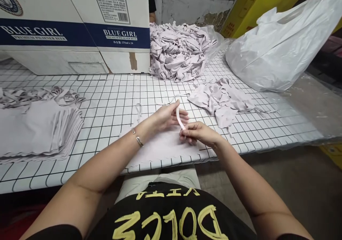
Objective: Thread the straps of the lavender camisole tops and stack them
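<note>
A pale lilac fabric piece (162,149) lies flat near the table's front edge, beneath both hands; a thin strap loop (138,111) sticks out at its upper left. My right hand (196,133) is closed, pinching a narrow pale strap (180,118) between thumb and fingers. That strap curves up to my left hand (171,116), whose fingers are stretched out with the thumb raised. The strap's upper end meets the left thumb; whether it is hooked there I cannot tell. Right of the hands lies a small crumpled heap of similar pieces (221,97).
A neat stack of lilac pieces (37,126) sits on the left of the grid-patterned table (104,140). Behind stand a large beer carton (80,60) and a big fabric pile (179,51). A white plastic bag (272,51) is at right. Part of another person (152,4) shows behind the carton.
</note>
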Action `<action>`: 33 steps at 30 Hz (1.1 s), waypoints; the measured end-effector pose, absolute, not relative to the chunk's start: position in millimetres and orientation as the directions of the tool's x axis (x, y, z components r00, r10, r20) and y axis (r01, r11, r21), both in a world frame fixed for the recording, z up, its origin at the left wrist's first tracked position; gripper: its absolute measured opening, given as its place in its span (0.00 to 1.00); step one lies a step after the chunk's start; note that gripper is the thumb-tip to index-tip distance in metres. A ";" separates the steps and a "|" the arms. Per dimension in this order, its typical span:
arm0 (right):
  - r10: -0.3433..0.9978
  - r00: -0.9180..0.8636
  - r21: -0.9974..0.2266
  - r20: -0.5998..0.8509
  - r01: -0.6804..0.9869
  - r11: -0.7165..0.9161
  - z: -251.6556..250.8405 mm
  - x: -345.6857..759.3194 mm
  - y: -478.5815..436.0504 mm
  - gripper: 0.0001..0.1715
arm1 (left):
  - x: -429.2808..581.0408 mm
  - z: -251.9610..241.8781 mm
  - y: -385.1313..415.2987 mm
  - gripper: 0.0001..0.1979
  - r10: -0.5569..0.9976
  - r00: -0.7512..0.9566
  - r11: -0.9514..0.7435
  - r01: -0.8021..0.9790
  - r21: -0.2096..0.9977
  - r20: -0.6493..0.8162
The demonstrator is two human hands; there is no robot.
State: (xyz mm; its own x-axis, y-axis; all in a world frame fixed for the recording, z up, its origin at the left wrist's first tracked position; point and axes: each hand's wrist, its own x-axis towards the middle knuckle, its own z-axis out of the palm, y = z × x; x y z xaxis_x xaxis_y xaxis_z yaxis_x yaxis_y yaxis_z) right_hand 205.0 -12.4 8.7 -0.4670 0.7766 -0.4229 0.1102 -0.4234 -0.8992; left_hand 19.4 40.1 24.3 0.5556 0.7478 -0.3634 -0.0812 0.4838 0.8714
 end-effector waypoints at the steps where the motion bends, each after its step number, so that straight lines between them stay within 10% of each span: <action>1: 0.797 -0.423 -0.892 -0.431 0.071 -0.445 8.4 206.4 -6.2 0.16 | 10.5 20.1 40.8 0.21 0.803 0.484 0.323 0.138 0.936 -0.348; 6: 0.825 -0.349 -0.823 -0.445 -0.204 -0.530 7.1 211.1 18.2 0.18 | -20.6 -9.5 18.8 0.13 0.923 0.371 -0.246 0.775 0.582 -0.104; 19: 0.886 -0.202 -0.884 -0.416 -0.139 -0.447 7.0 193.1 24.4 0.18 | -2.9 3.6 4.3 0.10 0.934 0.342 -0.158 0.658 0.736 -0.105; 26: 0.870 -0.274 -0.862 -0.411 -0.193 -0.468 5.3 187.4 26.7 0.16 | -17.6 -9.2 0.6 0.11 0.935 0.350 -0.280 0.822 0.496 -0.052; 33: 0.850 -0.254 -0.840 -0.461 -0.182 -0.511 -1.4 185.6 28.1 0.17 | -15.3 -16.7 1.3 0.09 0.903 0.403 -0.263 0.793 0.549 -0.149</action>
State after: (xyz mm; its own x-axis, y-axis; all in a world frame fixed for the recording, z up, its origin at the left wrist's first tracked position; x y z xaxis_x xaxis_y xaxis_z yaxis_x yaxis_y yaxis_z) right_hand 185.6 28.1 -1.4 -0.2541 0.8500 -0.4615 -0.1825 -0.5107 -0.8402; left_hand -15.3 1.3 -16.7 0.4027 0.9030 -0.1494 0.7933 -0.2629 0.5492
